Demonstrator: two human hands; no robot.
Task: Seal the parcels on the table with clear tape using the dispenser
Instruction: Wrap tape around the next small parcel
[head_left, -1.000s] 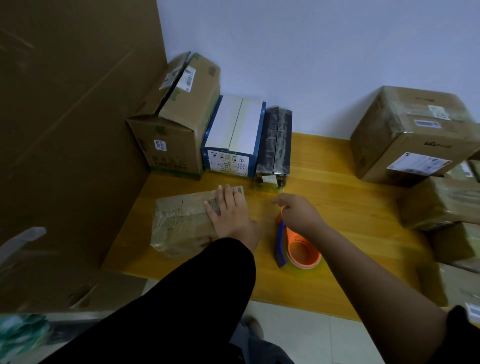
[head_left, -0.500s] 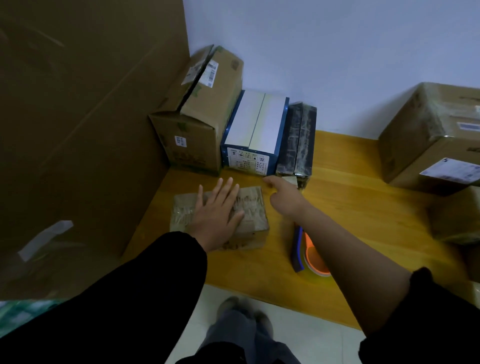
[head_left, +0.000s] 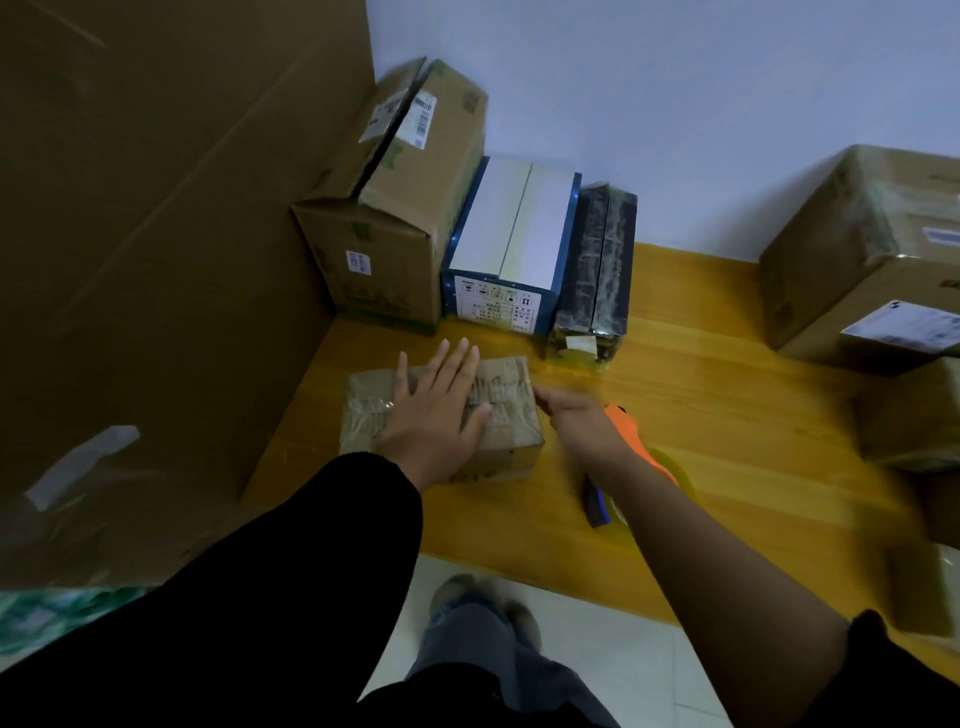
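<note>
Parcel (head_left: 506, 400), small, brown and wrapped in wrinkled clear tape, is seen lying flat on the left part of the wooden table (head_left: 737, 415), close to the near edge. Its long axis is laid left to right, roughly along that edge, with one short end turned toward the big cardboard sheet (head_left: 156, 234) on the left and the other toward the dispenser (head_left: 631, 434). The left hand (head_left: 434, 415) is pressed flat on the parcel's top, fingers straight and spread, pointing away toward the wall. The right hand (head_left: 576, 415) is held at the parcel's right top edge, fingers directed leftward at it; it is blurred, so it cannot be told whether anything is pinched or whether contact is made. The dispenser is laid on the table just right of the parcel, largely hidden under the right forearm, its orange part farther from the table edge and its blue part nearer.

Behind the parcel, against the wall, a brown carton (head_left: 410, 223), a blue and white box (head_left: 514, 234) and a dark wrapped package (head_left: 600, 260) are ranged side by side. A large taped carton (head_left: 852, 244) is set well apart on the right.
</note>
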